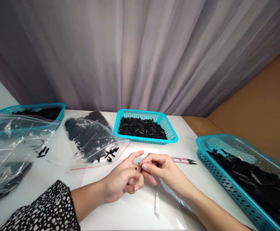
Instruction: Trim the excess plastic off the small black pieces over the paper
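Observation:
Over a white sheet [120, 211], my two hands meet at the fingertips. My left hand [123, 178] has its fingers curled and its index finger stretched out, with a small black piece [136, 168] showing between the fingers. My right hand [161, 166] pinches a small dark piece right beside it; its exact shape is mostly hidden by the fingers. Below my right hand lies a narrow strip of clear plastic [157, 205]. Pink-handled thread snips [183, 160] rest just beyond my right hand, blades pointing right.
Blue baskets of black pieces stand at the back centre [176, 138], right [200, 146] and back left [62, 106]. A clear zip bag [91, 138] full of black pieces lies left of centre. Another plastic bag [12, 144] fills the left edge. Several loose black pieces [43, 152] lie between them.

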`<action>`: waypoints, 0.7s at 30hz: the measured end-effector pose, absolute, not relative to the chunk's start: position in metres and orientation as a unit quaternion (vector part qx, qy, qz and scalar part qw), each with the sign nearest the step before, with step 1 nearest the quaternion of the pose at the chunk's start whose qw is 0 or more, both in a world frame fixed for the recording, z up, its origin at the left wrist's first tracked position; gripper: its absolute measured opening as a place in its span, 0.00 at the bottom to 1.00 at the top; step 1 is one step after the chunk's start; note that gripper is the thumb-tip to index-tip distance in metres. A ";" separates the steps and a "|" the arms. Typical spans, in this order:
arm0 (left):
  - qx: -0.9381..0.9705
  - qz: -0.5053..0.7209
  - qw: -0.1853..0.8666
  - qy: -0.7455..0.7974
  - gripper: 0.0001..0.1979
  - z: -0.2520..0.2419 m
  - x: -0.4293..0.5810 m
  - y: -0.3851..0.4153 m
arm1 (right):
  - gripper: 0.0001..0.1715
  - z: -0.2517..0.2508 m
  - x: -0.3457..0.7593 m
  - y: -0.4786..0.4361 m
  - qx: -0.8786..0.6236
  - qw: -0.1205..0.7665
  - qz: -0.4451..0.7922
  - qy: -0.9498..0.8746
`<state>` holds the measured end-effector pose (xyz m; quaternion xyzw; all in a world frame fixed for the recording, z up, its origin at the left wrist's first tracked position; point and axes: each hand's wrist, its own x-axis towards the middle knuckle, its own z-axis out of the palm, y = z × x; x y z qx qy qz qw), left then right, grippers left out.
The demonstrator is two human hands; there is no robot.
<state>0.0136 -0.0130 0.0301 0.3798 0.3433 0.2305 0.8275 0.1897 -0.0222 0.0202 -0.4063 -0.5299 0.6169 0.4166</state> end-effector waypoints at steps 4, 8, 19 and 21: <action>0.403 0.267 0.804 0.345 0.33 0.024 0.015 -0.014 | 0.20 0.021 0.193 -0.019 -0.446 0.471 0.633 -0.423; 0.445 0.255 0.779 0.360 0.25 0.019 0.013 -0.014 | 0.19 0.018 0.195 -0.017 -0.418 0.473 0.678 -0.377; 0.427 0.272 0.763 0.401 0.06 0.028 0.010 -0.007 | 0.16 0.015 0.196 -0.018 -0.416 0.469 0.680 -0.380; 0.450 0.275 0.751 0.398 0.14 0.025 0.010 -0.008 | 0.17 0.015 0.196 -0.018 -0.422 0.468 0.672 -0.389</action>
